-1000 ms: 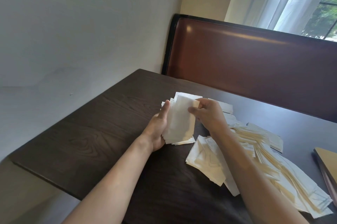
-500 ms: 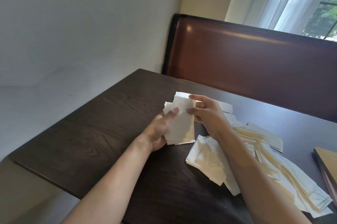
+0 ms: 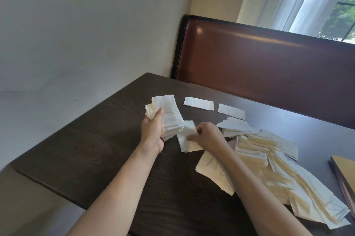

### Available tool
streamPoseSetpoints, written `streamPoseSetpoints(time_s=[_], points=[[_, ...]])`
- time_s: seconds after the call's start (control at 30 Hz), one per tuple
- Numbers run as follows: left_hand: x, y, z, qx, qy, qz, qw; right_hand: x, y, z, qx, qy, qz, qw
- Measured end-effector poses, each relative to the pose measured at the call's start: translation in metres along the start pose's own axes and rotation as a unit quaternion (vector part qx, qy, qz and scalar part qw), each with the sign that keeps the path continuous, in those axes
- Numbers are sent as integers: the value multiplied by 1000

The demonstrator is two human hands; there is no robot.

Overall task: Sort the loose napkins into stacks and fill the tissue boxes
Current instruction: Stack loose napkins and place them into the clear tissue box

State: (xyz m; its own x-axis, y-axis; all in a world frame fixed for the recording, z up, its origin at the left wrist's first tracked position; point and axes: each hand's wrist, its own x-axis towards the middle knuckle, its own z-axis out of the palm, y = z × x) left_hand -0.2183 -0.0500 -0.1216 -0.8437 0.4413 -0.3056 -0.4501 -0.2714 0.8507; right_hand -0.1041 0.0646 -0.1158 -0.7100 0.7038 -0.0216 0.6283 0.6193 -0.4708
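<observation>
Head view: right hand blurred on napkin, box cropped.

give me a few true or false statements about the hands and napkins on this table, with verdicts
1. The left hand grips a stack of napkins. True.
2. The right hand rests flat and empty on the table. False: it pinches a napkin.
3. Two single napkins lie side by side beyond the hands. True.
4. The loose pile lies left of the left hand. False: it spreads to the right, past the right forearm.

Two hands, countless napkins
</observation>
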Motion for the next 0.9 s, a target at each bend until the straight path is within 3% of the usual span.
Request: streamPoseSetpoints(time_s=[0.17,0.3,0.37,0.47,0.63,0.9], points=[[0,-1,1,-10,-12,-20,1000,-1,-4,-8,129,45,37,990],[-2,-1,2,-36,-5,-13,999,-3,-8,-31,303,187,41,934],[-4,-2,4,-41,-27,-12,999,-6,-12,-42,380,212,26,900],[-10,-5,8,-39,-111,-27,993,-9,-20,-44,476,147,35,866],[-13,-12,12,3,-218,-32,975,-4,-15,-19,463,77,24,882],[-10,-23,15,33,-191,-5,981,-4,-12,-18,433,9,-1,901]])
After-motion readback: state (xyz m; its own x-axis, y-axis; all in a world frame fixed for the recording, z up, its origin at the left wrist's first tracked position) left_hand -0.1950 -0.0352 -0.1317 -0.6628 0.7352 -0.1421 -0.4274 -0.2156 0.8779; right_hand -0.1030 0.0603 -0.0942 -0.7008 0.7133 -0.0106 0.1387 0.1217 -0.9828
